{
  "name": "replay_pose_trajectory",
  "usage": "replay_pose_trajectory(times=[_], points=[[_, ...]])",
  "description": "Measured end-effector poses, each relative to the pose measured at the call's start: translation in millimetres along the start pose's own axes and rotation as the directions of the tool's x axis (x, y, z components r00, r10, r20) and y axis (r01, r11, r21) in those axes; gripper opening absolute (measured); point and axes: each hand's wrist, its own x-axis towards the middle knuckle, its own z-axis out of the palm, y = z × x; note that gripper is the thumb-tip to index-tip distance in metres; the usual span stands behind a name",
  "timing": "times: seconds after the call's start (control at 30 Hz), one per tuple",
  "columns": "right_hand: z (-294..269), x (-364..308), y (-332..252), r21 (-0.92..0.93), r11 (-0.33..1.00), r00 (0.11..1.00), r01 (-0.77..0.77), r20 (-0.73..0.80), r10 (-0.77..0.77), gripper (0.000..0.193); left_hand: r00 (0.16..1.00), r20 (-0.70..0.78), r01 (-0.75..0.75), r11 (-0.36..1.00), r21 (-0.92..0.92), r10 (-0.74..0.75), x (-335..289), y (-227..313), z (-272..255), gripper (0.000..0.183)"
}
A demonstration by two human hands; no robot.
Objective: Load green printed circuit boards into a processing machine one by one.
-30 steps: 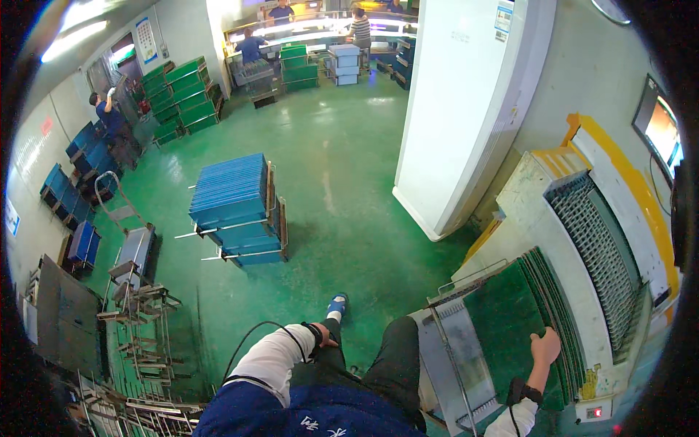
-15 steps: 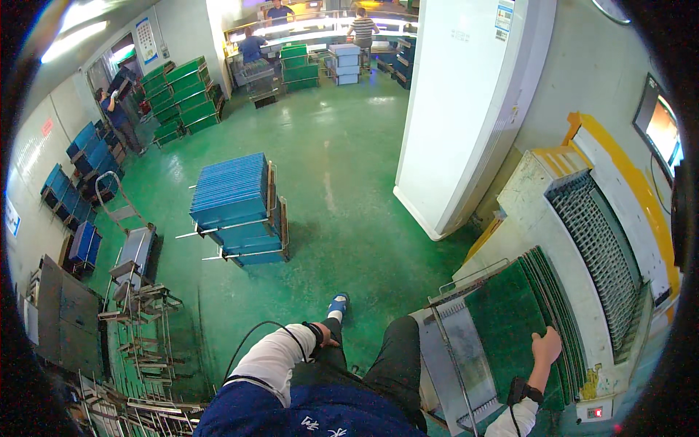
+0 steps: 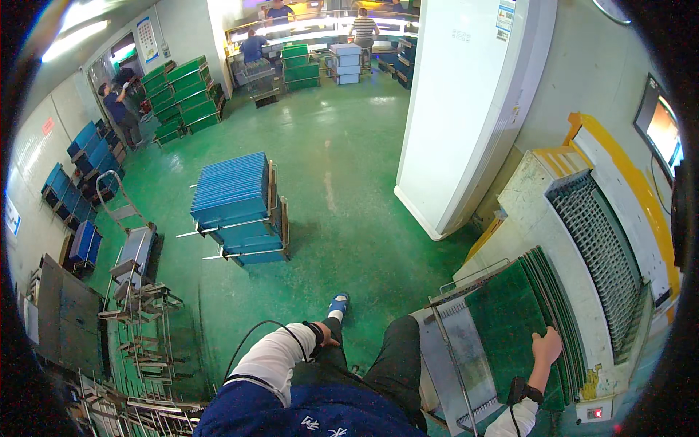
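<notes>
My right hand [image 3: 547, 347] has its fingers curled over the upper edge of a dark green panel [image 3: 502, 312], one of several standing close together in a metal rack [image 3: 450, 348]. A bare grey plate with a toothed edge shows on the near side of that rack. My left hand [image 3: 330, 336] rests on my left thigh with nothing in it, its fingers lying along the trouser leg and partly hidden. Dark bands with thin cables circle both wrists.
Stacked blue racks of panels [image 3: 231, 189] stand ahead on the green floor. A tall white cabinet [image 3: 459, 109] and a pale machine with a mesh slot [image 3: 593, 247] are at right. A trolley [image 3: 136, 247] and metal frames [image 3: 142, 328] fill the left. Several people work farther back.
Both my hands hold their places. At the far left, the standing person has shifted slightly beside the green crates.
</notes>
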Motion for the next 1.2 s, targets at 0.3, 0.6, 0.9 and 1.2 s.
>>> replay_pose_trajectory(times=[0.3,0.6,0.9,1.2], points=[[2,1,2,-0.007,1.000,1.000,-0.022,0.019,0.022,0.044,1.000,0.005,-0.011,0.999,0.042,0.010,1,-1,1,0.095],[2,3,1,0.001,0.999,0.998,-0.040,0.042,0.040,0.044,1.000,0.023,-0.010,0.999,0.038,0.009,8,-4,1,0.100],[1,0,2,0.018,0.999,0.999,-0.035,0.031,0.034,0.046,0.998,0.061,-0.020,1.000,0.018,0.019,9,-3,-3,0.107],[0,0,3,-0.007,0.999,0.999,-0.034,0.042,0.034,0.045,0.996,0.086,0.002,1.000,0.001,-0.003,9,1,-4,0.106]])
